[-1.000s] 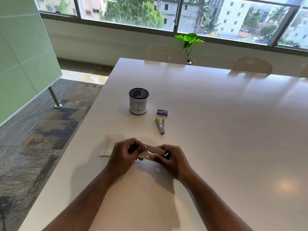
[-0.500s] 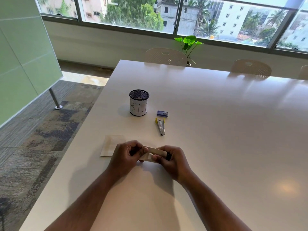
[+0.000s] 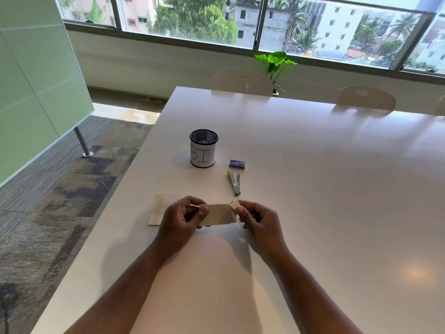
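Observation:
A small cream paper slip (image 3: 218, 214) is held up just above the white table (image 3: 313, 189) between both hands. My left hand (image 3: 179, 218) pinches its left end with thumb and fingers. My right hand (image 3: 258, 221) pinches its upper right corner, which is folded over. A small dark object seems tucked in my right palm, mostly hidden. A silver stapler (image 3: 234, 183) with yellow ends lies a little beyond my hands. A small blue staple box (image 3: 237, 164) sits just past it.
A black mesh cup (image 3: 203, 151) with a white label reading "BIN" stands left of the staple box. Another cream paper (image 3: 160, 209) lies flat behind my left hand. Chairs (image 3: 242, 81) and a green plant (image 3: 275, 61) line the far edge. The table's left edge runs close by.
The paper slip has been turned up to face me, and my right hand has shifted to its upper right corner. The view moved slightly; the other objects stay put.

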Available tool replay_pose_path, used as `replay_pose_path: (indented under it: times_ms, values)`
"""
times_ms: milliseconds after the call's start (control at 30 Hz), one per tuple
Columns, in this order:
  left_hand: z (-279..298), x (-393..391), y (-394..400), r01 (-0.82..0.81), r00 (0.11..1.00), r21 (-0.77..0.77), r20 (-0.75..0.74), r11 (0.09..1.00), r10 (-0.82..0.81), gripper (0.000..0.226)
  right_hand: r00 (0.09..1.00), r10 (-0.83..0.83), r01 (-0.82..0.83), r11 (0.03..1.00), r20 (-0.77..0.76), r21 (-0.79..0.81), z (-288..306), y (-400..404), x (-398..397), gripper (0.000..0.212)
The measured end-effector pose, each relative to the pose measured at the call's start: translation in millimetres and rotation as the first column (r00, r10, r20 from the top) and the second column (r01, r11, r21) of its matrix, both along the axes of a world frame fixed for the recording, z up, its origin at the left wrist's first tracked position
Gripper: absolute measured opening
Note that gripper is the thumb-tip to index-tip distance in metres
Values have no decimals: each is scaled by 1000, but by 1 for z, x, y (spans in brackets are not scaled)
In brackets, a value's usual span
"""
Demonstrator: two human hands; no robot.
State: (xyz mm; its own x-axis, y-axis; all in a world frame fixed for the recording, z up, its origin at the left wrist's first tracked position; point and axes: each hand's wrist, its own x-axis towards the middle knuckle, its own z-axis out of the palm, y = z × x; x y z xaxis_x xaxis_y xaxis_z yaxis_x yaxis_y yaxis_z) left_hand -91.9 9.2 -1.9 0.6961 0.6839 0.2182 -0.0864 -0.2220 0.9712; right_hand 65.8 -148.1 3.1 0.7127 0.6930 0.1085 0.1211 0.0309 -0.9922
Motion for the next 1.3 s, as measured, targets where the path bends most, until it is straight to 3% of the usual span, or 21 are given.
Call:
replay_pose_path:
  times_ms: [200, 367, 467, 567, 833, 1033, 1300]
  values:
    - [0, -2, 1, 31, 999, 15, -18, 999, -31, 29, 997, 57, -57, 998, -60, 8, 4, 2, 1, 19]
    - [3, -3, -1, 52, 999, 9, 6, 999, -52, 24, 989, -65, 62, 998, -132, -27, 0, 6, 15, 26]
    - [5, -2, -3, 30, 999, 31, -11, 999, -30, 27, 976, -208, 205, 978, -65, -50, 1, 4, 28, 21]
    - [6, 0, -4, 18, 999, 82, -47, 996, -14, 26, 941, -321, 331, 939, 112, -96, 4, -2, 44, 19]
    - [16, 20, 2, -45, 996, 140, -70, 989, 55, 27, 752, -400, 568, 796, 524, -209, 6, 2, 83, 27]
    - [7, 29, 3, -117, 990, 67, -73, 991, 122, 27, 654, -404, 684, 676, 639, -272, 5, 13, 109, 32]
    - [3, 20, 2, -57, 997, 49, -47, 997, 59, 18, 641, -382, 710, 626, 666, -323, 0, 21, 121, 30]
